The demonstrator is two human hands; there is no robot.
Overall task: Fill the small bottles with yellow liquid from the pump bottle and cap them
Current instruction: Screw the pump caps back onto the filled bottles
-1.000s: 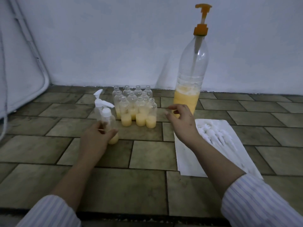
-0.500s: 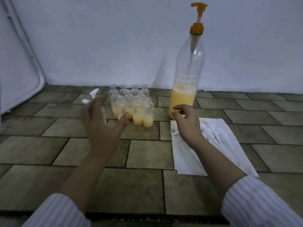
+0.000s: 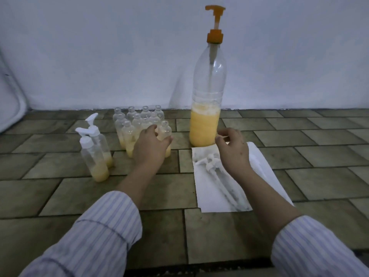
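Note:
The tall clear pump bottle (image 3: 205, 124) with an orange pump head stands by the wall, its lower third full of yellow liquid. Left of it is a cluster of several uncapped small bottles (image 3: 127, 134), the front ones part-filled with yellow. My left hand (image 3: 150, 146) reaches into the front row, thumb and fingers curled round the front right small bottle (image 3: 166, 129). Two small bottles with white pump caps (image 3: 93, 156) stand apart at the left. My right hand (image 3: 233, 148) hovers over the white paper (image 3: 219, 198), fingers loosely curled and holding nothing.
Several white pump caps (image 3: 211, 166) lie on the paper, partly under my right hand and forearm. The floor is brown tile, and a pale wall runs close behind the bottles. A curved white object sits at the far left edge.
My left hand let go of the capped bottle at the left, lifted, and moved right onto the front of the uncapped cluster. My right hand stayed over the paper.

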